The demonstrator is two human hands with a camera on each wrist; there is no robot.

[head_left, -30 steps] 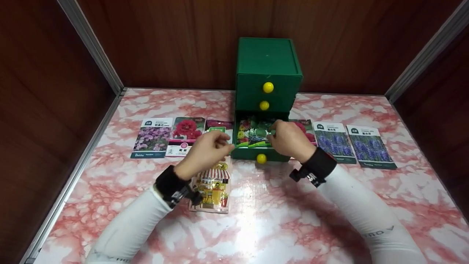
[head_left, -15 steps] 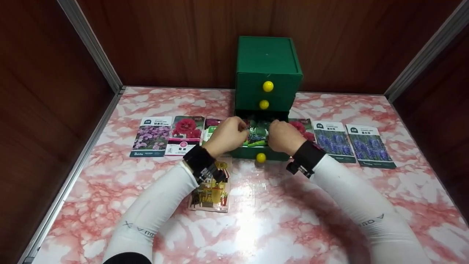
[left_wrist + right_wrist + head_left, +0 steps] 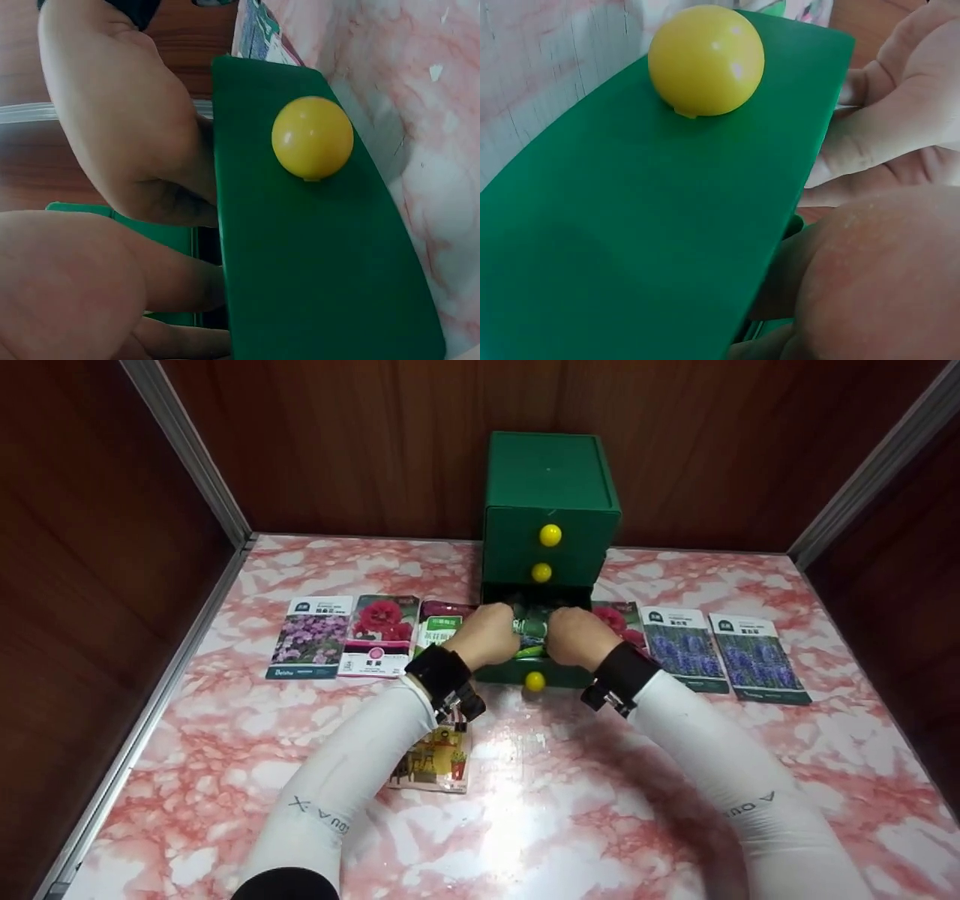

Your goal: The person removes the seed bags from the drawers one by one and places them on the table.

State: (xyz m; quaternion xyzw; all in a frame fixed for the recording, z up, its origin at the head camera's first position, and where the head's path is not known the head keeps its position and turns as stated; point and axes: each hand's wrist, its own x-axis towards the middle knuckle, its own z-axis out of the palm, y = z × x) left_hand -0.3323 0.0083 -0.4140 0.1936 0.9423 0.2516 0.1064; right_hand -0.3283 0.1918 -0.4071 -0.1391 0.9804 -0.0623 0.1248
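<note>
Both hands reach into the open bottom drawer of a small green drawer cabinet [image 3: 551, 472]. My left hand [image 3: 491, 634] is at the drawer's left side, my right hand [image 3: 577, 637] at its right. Between them shows a dark green seed packet [image 3: 532, 630] lying in the drawer. In the wrist views the fingers dip behind the green drawer front [image 3: 315, 247], which hides the fingertips; I cannot tell what they hold. A yellow round knob [image 3: 706, 61] sticks out from that front.
Seed packets lie flat either side: a purple-flower packet [image 3: 310, 637], a red-flower packet [image 3: 379, 634] and a green-labelled packet [image 3: 442, 626] left, lavender packets [image 3: 686, 649] right. A yellow-pictured packet [image 3: 431, 761] lies in front, partly under the left forearm. Wooden walls [image 3: 360, 450] enclose the table.
My left hand has moved right, from above the table beside the drawer into the drawer. The right hand has stayed at the drawer's right side, shifting slightly. The drawer remains open.
</note>
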